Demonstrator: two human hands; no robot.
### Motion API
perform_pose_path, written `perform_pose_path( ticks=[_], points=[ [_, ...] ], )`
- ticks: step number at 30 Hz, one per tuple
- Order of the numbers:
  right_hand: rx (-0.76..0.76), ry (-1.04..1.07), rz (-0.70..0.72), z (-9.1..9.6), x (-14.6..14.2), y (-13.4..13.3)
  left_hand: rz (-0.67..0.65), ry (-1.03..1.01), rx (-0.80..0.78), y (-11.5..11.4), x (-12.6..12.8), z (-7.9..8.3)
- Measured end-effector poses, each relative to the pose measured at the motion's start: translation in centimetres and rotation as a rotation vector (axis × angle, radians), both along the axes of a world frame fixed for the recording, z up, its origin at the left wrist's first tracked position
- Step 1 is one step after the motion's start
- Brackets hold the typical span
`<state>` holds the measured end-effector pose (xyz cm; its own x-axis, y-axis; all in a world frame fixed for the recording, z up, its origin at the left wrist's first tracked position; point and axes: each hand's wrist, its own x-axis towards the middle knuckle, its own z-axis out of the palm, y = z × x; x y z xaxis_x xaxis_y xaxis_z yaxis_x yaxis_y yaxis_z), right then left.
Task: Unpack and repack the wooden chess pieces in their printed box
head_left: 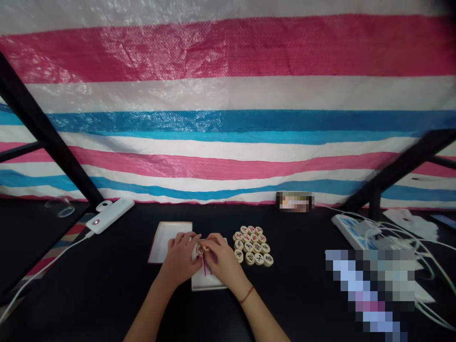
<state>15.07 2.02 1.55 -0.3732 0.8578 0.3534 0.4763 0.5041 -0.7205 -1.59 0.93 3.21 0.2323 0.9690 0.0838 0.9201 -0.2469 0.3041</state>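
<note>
1. Lower left: white device point(111, 216), cable attached.
2. Lower centre: white tray point(164, 238), partly behind left hand point(183, 256), fingers gripping red-marked discs point(199, 249) above white box point(209, 281).
3. Just right: right hand point(221, 263), fingertips pinching same discs.
4. Lower right of centre: grouped discs point(257, 247), red and black characters.

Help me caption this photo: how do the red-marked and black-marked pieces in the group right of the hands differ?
Colour: the red-marked pieces carry red characters, the black-marked pieces black ones.
Place: the red-marked pieces lie farther back, toward the striped sheet; the black-marked pieces lie nearer the person.
Both are pale, round and lie with characters facing up.
</note>
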Motion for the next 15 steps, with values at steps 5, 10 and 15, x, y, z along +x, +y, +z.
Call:
perform_pose_path(
  ticks=[5,10,15],
  points=[
    [0.051,-0.154,0.03,-0.1,-0.4,0.0,-0.008,-0.035,-0.017,0.0,-0.4,-0.1],
    [0.05,-0.341,-0.042,0.3,-0.8,-0.1,0.057,-0.022,0.053,0.2,-0.4,-0.3],
    [0.056,-0.476,-0.084,0.7,-1.5,0.0,0.059,-0.054,0.051,0.3,-0.2,-0.2]
  ],
)
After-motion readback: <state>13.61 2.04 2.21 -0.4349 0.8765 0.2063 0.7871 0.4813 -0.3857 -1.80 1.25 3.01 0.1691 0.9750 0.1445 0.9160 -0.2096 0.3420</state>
